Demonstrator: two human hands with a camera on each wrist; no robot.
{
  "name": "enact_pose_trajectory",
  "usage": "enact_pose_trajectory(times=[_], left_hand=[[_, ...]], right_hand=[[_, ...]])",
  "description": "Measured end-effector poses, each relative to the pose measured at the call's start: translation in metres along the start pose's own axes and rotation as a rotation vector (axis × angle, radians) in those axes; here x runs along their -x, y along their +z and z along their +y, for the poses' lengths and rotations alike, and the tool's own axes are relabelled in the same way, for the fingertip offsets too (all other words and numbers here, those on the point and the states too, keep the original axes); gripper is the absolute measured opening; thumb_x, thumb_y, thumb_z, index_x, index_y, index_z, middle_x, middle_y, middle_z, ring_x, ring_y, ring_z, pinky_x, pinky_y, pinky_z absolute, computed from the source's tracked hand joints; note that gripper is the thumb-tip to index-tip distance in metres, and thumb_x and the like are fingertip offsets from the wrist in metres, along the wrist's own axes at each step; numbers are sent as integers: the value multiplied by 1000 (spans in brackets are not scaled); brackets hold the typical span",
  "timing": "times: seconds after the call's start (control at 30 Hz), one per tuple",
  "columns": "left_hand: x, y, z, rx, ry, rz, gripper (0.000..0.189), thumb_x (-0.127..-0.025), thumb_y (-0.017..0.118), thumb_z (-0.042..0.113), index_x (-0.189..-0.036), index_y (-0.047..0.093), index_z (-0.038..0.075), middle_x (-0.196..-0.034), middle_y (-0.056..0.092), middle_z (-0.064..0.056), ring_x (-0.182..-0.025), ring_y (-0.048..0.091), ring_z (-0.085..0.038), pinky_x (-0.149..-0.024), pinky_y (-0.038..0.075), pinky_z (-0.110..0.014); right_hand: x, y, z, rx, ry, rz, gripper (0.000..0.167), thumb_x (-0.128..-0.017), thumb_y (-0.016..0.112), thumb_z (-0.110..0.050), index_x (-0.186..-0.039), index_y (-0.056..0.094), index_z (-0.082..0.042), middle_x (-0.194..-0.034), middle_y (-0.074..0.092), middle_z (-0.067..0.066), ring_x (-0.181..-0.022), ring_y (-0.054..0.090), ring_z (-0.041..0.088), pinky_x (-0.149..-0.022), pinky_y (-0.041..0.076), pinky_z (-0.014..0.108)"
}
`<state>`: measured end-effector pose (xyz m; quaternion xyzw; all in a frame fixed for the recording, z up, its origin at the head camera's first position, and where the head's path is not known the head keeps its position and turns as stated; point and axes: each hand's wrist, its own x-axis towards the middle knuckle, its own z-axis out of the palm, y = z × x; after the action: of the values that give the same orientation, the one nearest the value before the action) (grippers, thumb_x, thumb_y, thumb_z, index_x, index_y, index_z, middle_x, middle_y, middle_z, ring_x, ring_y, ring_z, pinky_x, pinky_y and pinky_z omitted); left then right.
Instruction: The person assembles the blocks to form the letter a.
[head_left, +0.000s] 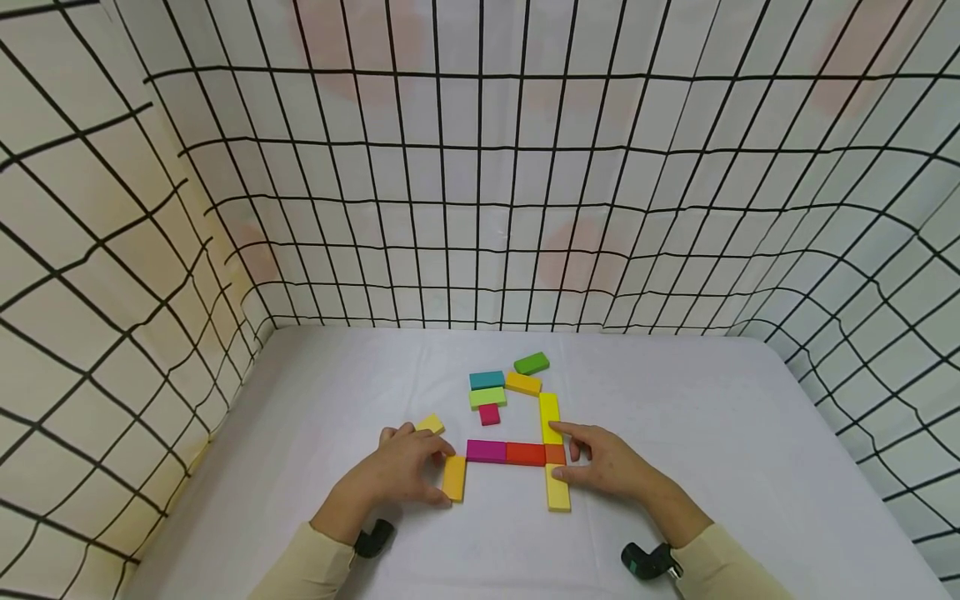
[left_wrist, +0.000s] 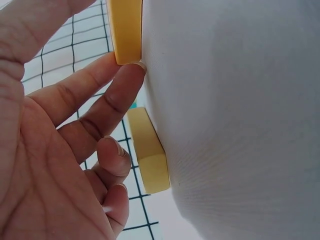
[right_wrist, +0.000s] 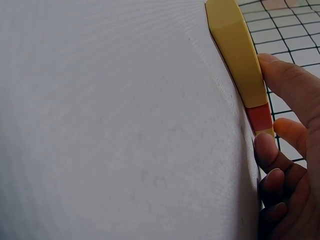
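Observation:
My left hand [head_left: 401,467] pinches an orange-yellow block [head_left: 453,478] end to end between thumb and fingers; the left wrist view shows fingertips at the end of that block [left_wrist: 127,32]. Beyond the hand lies a pale yellow block [head_left: 431,424], partly hidden by it. A magenta block [head_left: 486,452], a red block [head_left: 525,453] and a small orange block [head_left: 555,454] form a row. At its right end, a bright yellow block [head_left: 550,412] extends away and a pale yellow block [head_left: 558,492] extends nearer. My right hand [head_left: 611,462] touches these two with index finger and thumb.
Behind the row lie a teal block [head_left: 487,381], a lime block [head_left: 487,398], a small crimson block [head_left: 489,414], an orange-yellow block [head_left: 523,383] and a green block [head_left: 532,363]. A black grid on white cloth [head_left: 480,175] encloses the white table [head_left: 712,417].

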<state>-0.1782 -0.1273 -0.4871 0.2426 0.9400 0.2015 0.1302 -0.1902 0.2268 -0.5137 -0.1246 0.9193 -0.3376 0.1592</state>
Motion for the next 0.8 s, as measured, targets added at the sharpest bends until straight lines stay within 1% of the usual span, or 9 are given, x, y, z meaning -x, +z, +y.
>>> enact_pose_trajectory(times=[0.13, 0.2, 0.23, 0.33, 0.4, 0.47, 0.53, 0.67, 0.8], left_hand=[[0, 1, 0, 9, -12, -4, 64, -69, 92, 47, -124, 69, 22, -100, 68, 11, -98, 48, -15, -83, 32, -42], [1, 1, 1, 18, -6, 9, 63, -73, 90, 46, -126, 68, 20, -100, 68, 9, -100, 52, -16, -83, 34, -41], [1, 0, 1, 23, 3, 19, 60, -75, 88, 45, -126, 69, 19, -100, 69, 7, -99, 54, -16, -84, 37, -41], [1, -1, 2, 65, 26, 44, 47, -83, 84, 38, -123, 71, 16, -95, 68, 6, -92, 57, -12, -85, 47, -37], [2, -1, 3, 115, 33, 50, 42, -85, 83, 34, -121, 72, 14, -89, 66, 8, -83, 57, -9, -78, 50, -30], [3, -1, 3, 170, 26, 35, 41, -86, 83, 33, -122, 73, 14, -84, 63, 9, -77, 54, -7, -70, 49, -24], [3, 0, 3, 215, 16, 13, 43, -86, 83, 33, -123, 73, 14, -81, 62, 10, -73, 53, -6, -66, 46, -22], [4, 4, 2, 253, -10, -27, 46, -86, 83, 34, -126, 71, 15, -81, 61, 11, -73, 54, -6, -65, 45, -22], [4, 5, 2, 270, -31, -35, 46, -85, 83, 33, -126, 71, 15, -82, 62, 9, -75, 55, -9, -67, 46, -24]], right_hand=[[0, 1, 1, -1, 10, -1, 73, -80, 85, -45, -145, 57, -25, -88, 53, -4, -86, 50, 14, -66, 42, 24], [0, 2, 2, 2, 12, 0, 74, -80, 85, -46, -145, 57, -26, -88, 53, -4, -86, 50, 13, -66, 42, 24], [-1, 2, 2, 3, 12, 1, 74, -80, 85, -46, -145, 57, -26, -88, 53, -4, -86, 50, 13, -66, 42, 24], [-1, 2, 3, 5, 13, 5, 74, -80, 85, -46, -145, 57, -26, -88, 53, -5, -86, 50, 13, -65, 43, 24], [-1, 2, 3, 4, 16, 6, 74, -80, 85, -46, -145, 57, -26, -88, 53, -4, -86, 50, 13, -65, 42, 24], [-1, 2, 3, 1, 20, 6, 74, -80, 85, -46, -145, 57, -26, -88, 53, -4, -87, 50, 13, -65, 42, 24], [-1, 2, 3, 0, 23, 7, 74, -79, 85, -46, -145, 57, -27, -88, 54, -4, -87, 50, 14, -65, 42, 24], [-1, 3, 3, 5, 25, 12, 74, -79, 85, -45, -145, 57, -27, -89, 53, -5, -87, 50, 14, -66, 42, 24], [-1, 2, 4, 7, 18, 11, 74, -79, 85, -46, -145, 57, -28, -89, 54, -5, -88, 50, 13, -66, 43, 24]])
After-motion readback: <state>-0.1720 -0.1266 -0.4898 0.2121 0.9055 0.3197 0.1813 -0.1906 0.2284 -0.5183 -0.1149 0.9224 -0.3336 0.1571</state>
